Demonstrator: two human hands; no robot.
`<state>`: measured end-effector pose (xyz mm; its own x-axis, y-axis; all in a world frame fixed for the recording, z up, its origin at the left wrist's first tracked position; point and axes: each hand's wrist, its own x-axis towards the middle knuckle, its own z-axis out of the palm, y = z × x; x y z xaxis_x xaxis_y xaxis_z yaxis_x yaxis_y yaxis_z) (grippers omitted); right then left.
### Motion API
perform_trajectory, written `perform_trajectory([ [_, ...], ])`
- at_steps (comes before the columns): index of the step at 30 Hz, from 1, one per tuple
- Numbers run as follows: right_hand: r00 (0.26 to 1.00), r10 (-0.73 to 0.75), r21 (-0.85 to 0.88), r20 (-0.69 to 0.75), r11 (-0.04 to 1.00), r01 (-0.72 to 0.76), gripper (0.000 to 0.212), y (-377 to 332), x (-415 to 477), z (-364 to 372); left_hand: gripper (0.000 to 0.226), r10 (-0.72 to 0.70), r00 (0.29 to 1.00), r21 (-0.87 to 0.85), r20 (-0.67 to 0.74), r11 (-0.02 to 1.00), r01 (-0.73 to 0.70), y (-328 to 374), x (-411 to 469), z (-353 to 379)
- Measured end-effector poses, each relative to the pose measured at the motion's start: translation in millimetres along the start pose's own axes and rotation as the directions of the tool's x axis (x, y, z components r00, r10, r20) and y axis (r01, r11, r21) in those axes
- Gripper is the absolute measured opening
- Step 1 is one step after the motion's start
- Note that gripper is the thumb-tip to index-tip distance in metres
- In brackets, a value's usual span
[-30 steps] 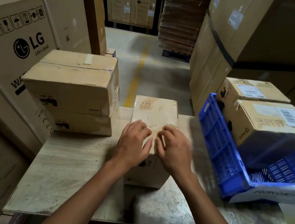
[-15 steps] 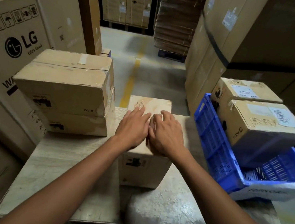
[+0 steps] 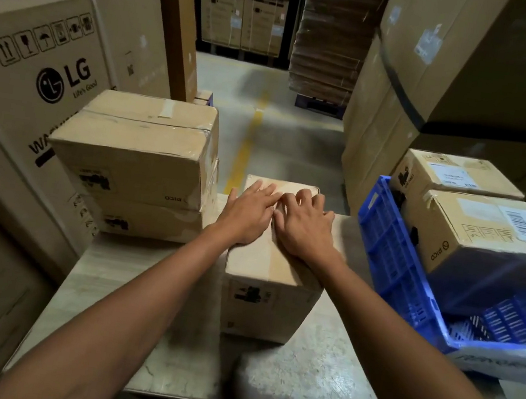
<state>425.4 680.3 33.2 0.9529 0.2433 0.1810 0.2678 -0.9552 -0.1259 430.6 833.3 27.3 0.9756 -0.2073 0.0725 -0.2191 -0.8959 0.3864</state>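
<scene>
A small cardboard box (image 3: 265,304) stands on the grey table (image 3: 147,291) in front of me. Both my hands lie flat on its top, side by side. My left hand (image 3: 247,214) presses the left half with straight fingers reaching toward the far edge. My right hand (image 3: 305,225) presses the right half, its fingers spread and lightly bent. The hands cover the middle seam of the lid, and only the box's near top and front face show.
Two stacked cardboard boxes (image 3: 138,161) sit at the table's left. A blue plastic crate (image 3: 391,261) at the right holds two more boxes (image 3: 486,234). Large LG cartons (image 3: 35,79) wall the left; tall cartons (image 3: 458,74) wall the right. An aisle with a yellow line (image 3: 245,149) runs ahead.
Both hands have slid along the box's top away from me, from the near edge toward the far edge, staying flat on it. The box has stayed in place.
</scene>
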Motion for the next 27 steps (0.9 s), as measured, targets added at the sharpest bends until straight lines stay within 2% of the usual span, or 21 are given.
perform_trajectory([
  [3,1.0,-0.014,-0.002,0.013,1.0,0.014,0.046,4,0,-1,0.047,0.001,1.0,-0.034,0.007,0.999,0.0,-2,3,5],
  [5,1.0,-0.015,-0.004,0.013,1.0,0.015,0.045,5,-2,-4,0.045,-0.011,0.999,-0.101,-0.052,0.995,0.006,-2,5,5],
  [6,1.0,-0.01,0.006,0.013,1.0,0.01,0.045,4,-5,-5,0.044,-0.043,0.993,-0.155,-0.113,0.988,0.025,-2,5,6],
  [8,0.999,0.013,0.041,0.045,0.999,-0.015,0.049,0,-14,-3,0.044,-0.207,0.947,-0.327,-0.243,0.937,0.121,-4,1,10],
  [10,0.994,0.04,0.072,0.098,0.996,-0.047,0.06,-3,-25,0,0.043,-0.449,0.856,-0.569,-0.258,0.786,0.24,-6,-5,13],
  [11,0.992,0.057,0.088,0.112,0.994,-0.067,0.065,-2,-28,0,0.04,-0.542,0.817,-0.681,-0.196,0.675,0.284,-5,-7,15],
  [12,0.99,0.076,0.12,0.117,0.989,-0.09,0.068,0,-31,-2,0.038,-0.59,0.799,-0.756,-0.118,0.575,0.313,-3,-7,16],
  [14,0.988,0.112,0.212,0.107,0.968,-0.132,0.068,9,-33,-7,0.035,-0.576,0.816,-0.804,-0.051,0.508,0.309,6,-7,17],
  [18,0.986,0.142,0.319,0.089,0.934,-0.164,0.061,42,-44,-18,0.035,-0.49,0.869,-0.817,-0.065,0.527,0.235,36,2,22],
  [21,0.984,0.163,0.371,0.068,0.912,-0.177,0.049,75,-57,-24,0.045,-0.383,0.921,-0.756,-0.066,0.622,0.204,66,10,35],
  [23,0.97,0.237,0.402,0.055,0.884,-0.238,0.045,97,-67,-29,0.051,-0.311,0.947,-0.689,-0.087,0.705,0.168,86,13,48],
  [25,0.937,0.333,0.501,0.105,0.796,-0.339,0.048,111,-75,-34,0.058,-0.212,0.974,-0.612,-0.074,0.781,0.124,105,12,63],
  [27,0.917,0.334,0.618,0.217,0.68,-0.394,0.051,118,-80,-43,0.064,-0.102,0.994,-0.516,-0.038,0.854,0.068,114,12,84],
])
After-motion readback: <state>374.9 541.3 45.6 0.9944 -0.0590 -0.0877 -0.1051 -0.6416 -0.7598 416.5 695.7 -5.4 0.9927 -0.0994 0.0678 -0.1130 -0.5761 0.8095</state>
